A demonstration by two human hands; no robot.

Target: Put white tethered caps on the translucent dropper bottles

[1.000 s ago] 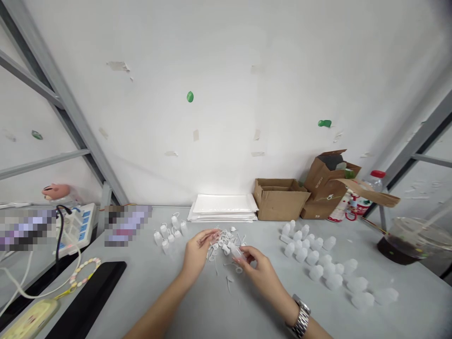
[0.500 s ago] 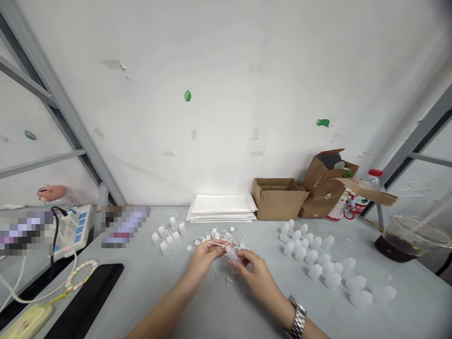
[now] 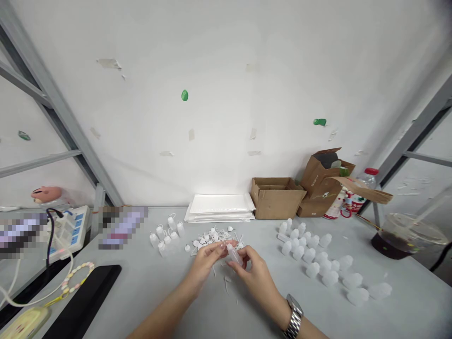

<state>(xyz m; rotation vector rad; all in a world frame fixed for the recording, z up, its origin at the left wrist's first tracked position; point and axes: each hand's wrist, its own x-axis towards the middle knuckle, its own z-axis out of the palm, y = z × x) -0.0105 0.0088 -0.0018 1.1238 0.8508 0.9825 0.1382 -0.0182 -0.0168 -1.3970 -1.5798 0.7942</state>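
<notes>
A small translucent bottle [image 3: 235,255] is tilted between my two hands, low in the middle of the view. My right hand [image 3: 250,265] grips its body between thumb and fingers. At its top, my left hand [image 3: 209,257] is pinched near the neck; what those fingers hold is too small to tell. Just behind my hands lies a pile of small white caps with straps [image 3: 213,235]. To the left stand several capped bottles [image 3: 167,242]. Several translucent bottles without visible caps [image 3: 312,255] stand in rows on the right.
White padded envelopes [image 3: 219,207], a cardboard box [image 3: 277,200] and a paper bag [image 3: 319,188] line the wall. A drink cup [image 3: 399,240] is at the far right. On the left are a power strip [image 3: 76,233], a phone [image 3: 125,227] and a black bar [image 3: 84,299].
The view has shifted slightly. My left fingers have closed in at the bottle's neck, and the thin white strip that stuck out there no longer shows.
</notes>
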